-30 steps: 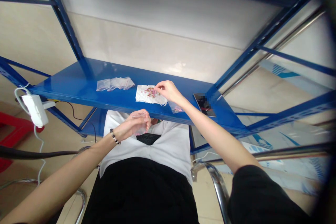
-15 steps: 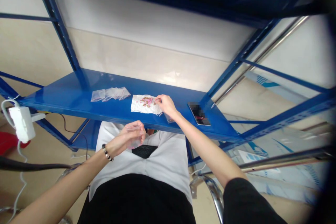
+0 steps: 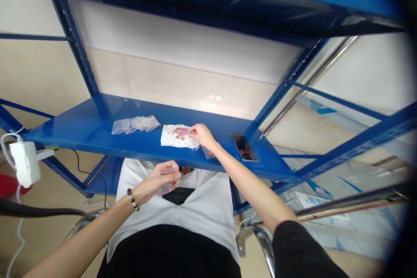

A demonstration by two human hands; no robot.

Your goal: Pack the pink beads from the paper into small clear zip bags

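My left hand (image 3: 167,174) is closed round a clear plastic bag (image 3: 167,188), held over my lap in front of the shelf edge. My right hand (image 3: 202,134) reaches onto the shelf, its fingertips pinched at the right side of a pile of small pink and brownish pieces (image 3: 180,133). Whatever lies between those fingertips is too small to make out. Under the pile is a crumpled white sheet (image 3: 167,139). Below my right wrist, partly covered by it, another clear bag (image 3: 207,153) lies on the shelf with something small in it.
Several flat clear zip bags (image 3: 136,124) overlap on the left of the blue shelf (image 3: 78,126). On the right lies a dark phone (image 3: 244,147). An upper blue shelf (image 3: 208,13) hangs above. A white power adapter (image 3: 25,163) with a cord is at the left end.
The view has tilted upward a little, so the shelf sits lower in it. My right hand stays at the pile's right side, and my left hand keeps the bag over my lap.
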